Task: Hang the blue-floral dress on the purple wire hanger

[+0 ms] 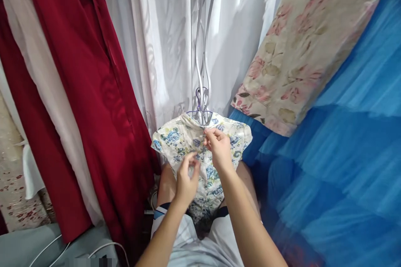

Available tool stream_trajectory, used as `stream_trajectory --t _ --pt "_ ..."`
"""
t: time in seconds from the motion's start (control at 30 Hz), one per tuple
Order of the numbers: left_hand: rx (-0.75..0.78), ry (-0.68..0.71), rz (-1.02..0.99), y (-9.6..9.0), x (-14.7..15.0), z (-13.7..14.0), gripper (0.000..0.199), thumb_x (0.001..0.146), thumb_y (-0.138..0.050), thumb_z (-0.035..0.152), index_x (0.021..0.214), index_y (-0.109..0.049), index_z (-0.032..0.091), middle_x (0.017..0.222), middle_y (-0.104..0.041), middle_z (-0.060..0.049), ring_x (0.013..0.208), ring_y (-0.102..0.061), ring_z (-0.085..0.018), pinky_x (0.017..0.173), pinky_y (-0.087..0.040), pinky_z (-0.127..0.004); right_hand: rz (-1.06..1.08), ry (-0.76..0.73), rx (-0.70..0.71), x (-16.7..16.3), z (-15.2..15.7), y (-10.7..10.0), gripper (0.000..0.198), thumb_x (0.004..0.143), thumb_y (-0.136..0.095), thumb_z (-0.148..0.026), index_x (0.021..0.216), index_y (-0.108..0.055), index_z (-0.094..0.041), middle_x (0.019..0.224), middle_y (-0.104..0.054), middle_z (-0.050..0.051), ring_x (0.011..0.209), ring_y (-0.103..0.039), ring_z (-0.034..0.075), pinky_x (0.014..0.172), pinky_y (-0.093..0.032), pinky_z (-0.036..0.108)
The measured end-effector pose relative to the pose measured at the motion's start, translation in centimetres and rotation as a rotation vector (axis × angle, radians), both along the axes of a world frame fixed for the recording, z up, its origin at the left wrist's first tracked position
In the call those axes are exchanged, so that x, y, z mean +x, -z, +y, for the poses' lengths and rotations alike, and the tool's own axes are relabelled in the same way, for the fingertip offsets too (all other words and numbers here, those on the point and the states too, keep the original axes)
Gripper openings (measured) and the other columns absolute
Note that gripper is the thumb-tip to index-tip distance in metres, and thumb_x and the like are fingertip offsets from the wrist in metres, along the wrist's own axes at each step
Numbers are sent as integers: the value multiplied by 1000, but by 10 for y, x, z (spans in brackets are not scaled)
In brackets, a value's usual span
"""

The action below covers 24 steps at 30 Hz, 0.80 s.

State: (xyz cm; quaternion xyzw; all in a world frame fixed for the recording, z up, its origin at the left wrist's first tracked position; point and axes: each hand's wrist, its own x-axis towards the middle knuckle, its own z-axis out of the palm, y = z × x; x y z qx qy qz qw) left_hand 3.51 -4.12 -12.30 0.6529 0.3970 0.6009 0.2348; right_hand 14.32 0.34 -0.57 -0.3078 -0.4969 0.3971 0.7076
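A short-sleeved floral garment [175, 137], white with blue flowers and green leaves, hangs in front of my knees on a purple hanger [198, 96]. The hanger's hook is at a white curved metal stand [200, 50]. My right hand [219, 148] pinches the front of the garment just below the collar, with thumb and forefinger together. Lower and to the left, my left hand [188, 175] is held over the chest of the garment, thumb and fingers curved but apart. The lower part of the garment hangs between my legs, partly behind my forearms.
Dark red gowns [81, 91] and a pale sheer garment [40, 62] hang at the left. White curtain [169, 41] fills the back. At the right hang a pink-flowered cloth [282, 75] and a ruffled blue tulle dress [328, 167]. White cables [115, 244] lie at the lower left.
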Motion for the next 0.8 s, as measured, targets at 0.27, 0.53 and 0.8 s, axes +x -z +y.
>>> stream_trajectory --t 0.27,0.53,0.8 --pt "435 -35 337 -148 -17 62 21 95 -49 30 102 -68 22 95 -68 -6 90 -62 -20 84 -47 -32 -261 83 156 7 11 -21 29 86 -61 -44 72 -57 -19 52 -55 -2 45 -44 10 46 -34 23" --pt "423 -270 19 -163 -58 85 19 91 -58 34 94 -68 18 91 -69 -6 89 -63 -19 86 -47 -32 -455 217 55 3 37 39 29 85 -58 -39 64 -49 -21 49 -49 -4 45 -44 12 47 -31 24" --pt "-186 -292 -864 -73 -130 138 18 89 -51 31 103 -58 21 118 -65 -10 111 -63 -21 89 -51 -33 -356 -3 -30 -10 2 61 25 81 -59 -32 62 -46 -21 45 -50 -4 42 -45 11 46 -32 22"
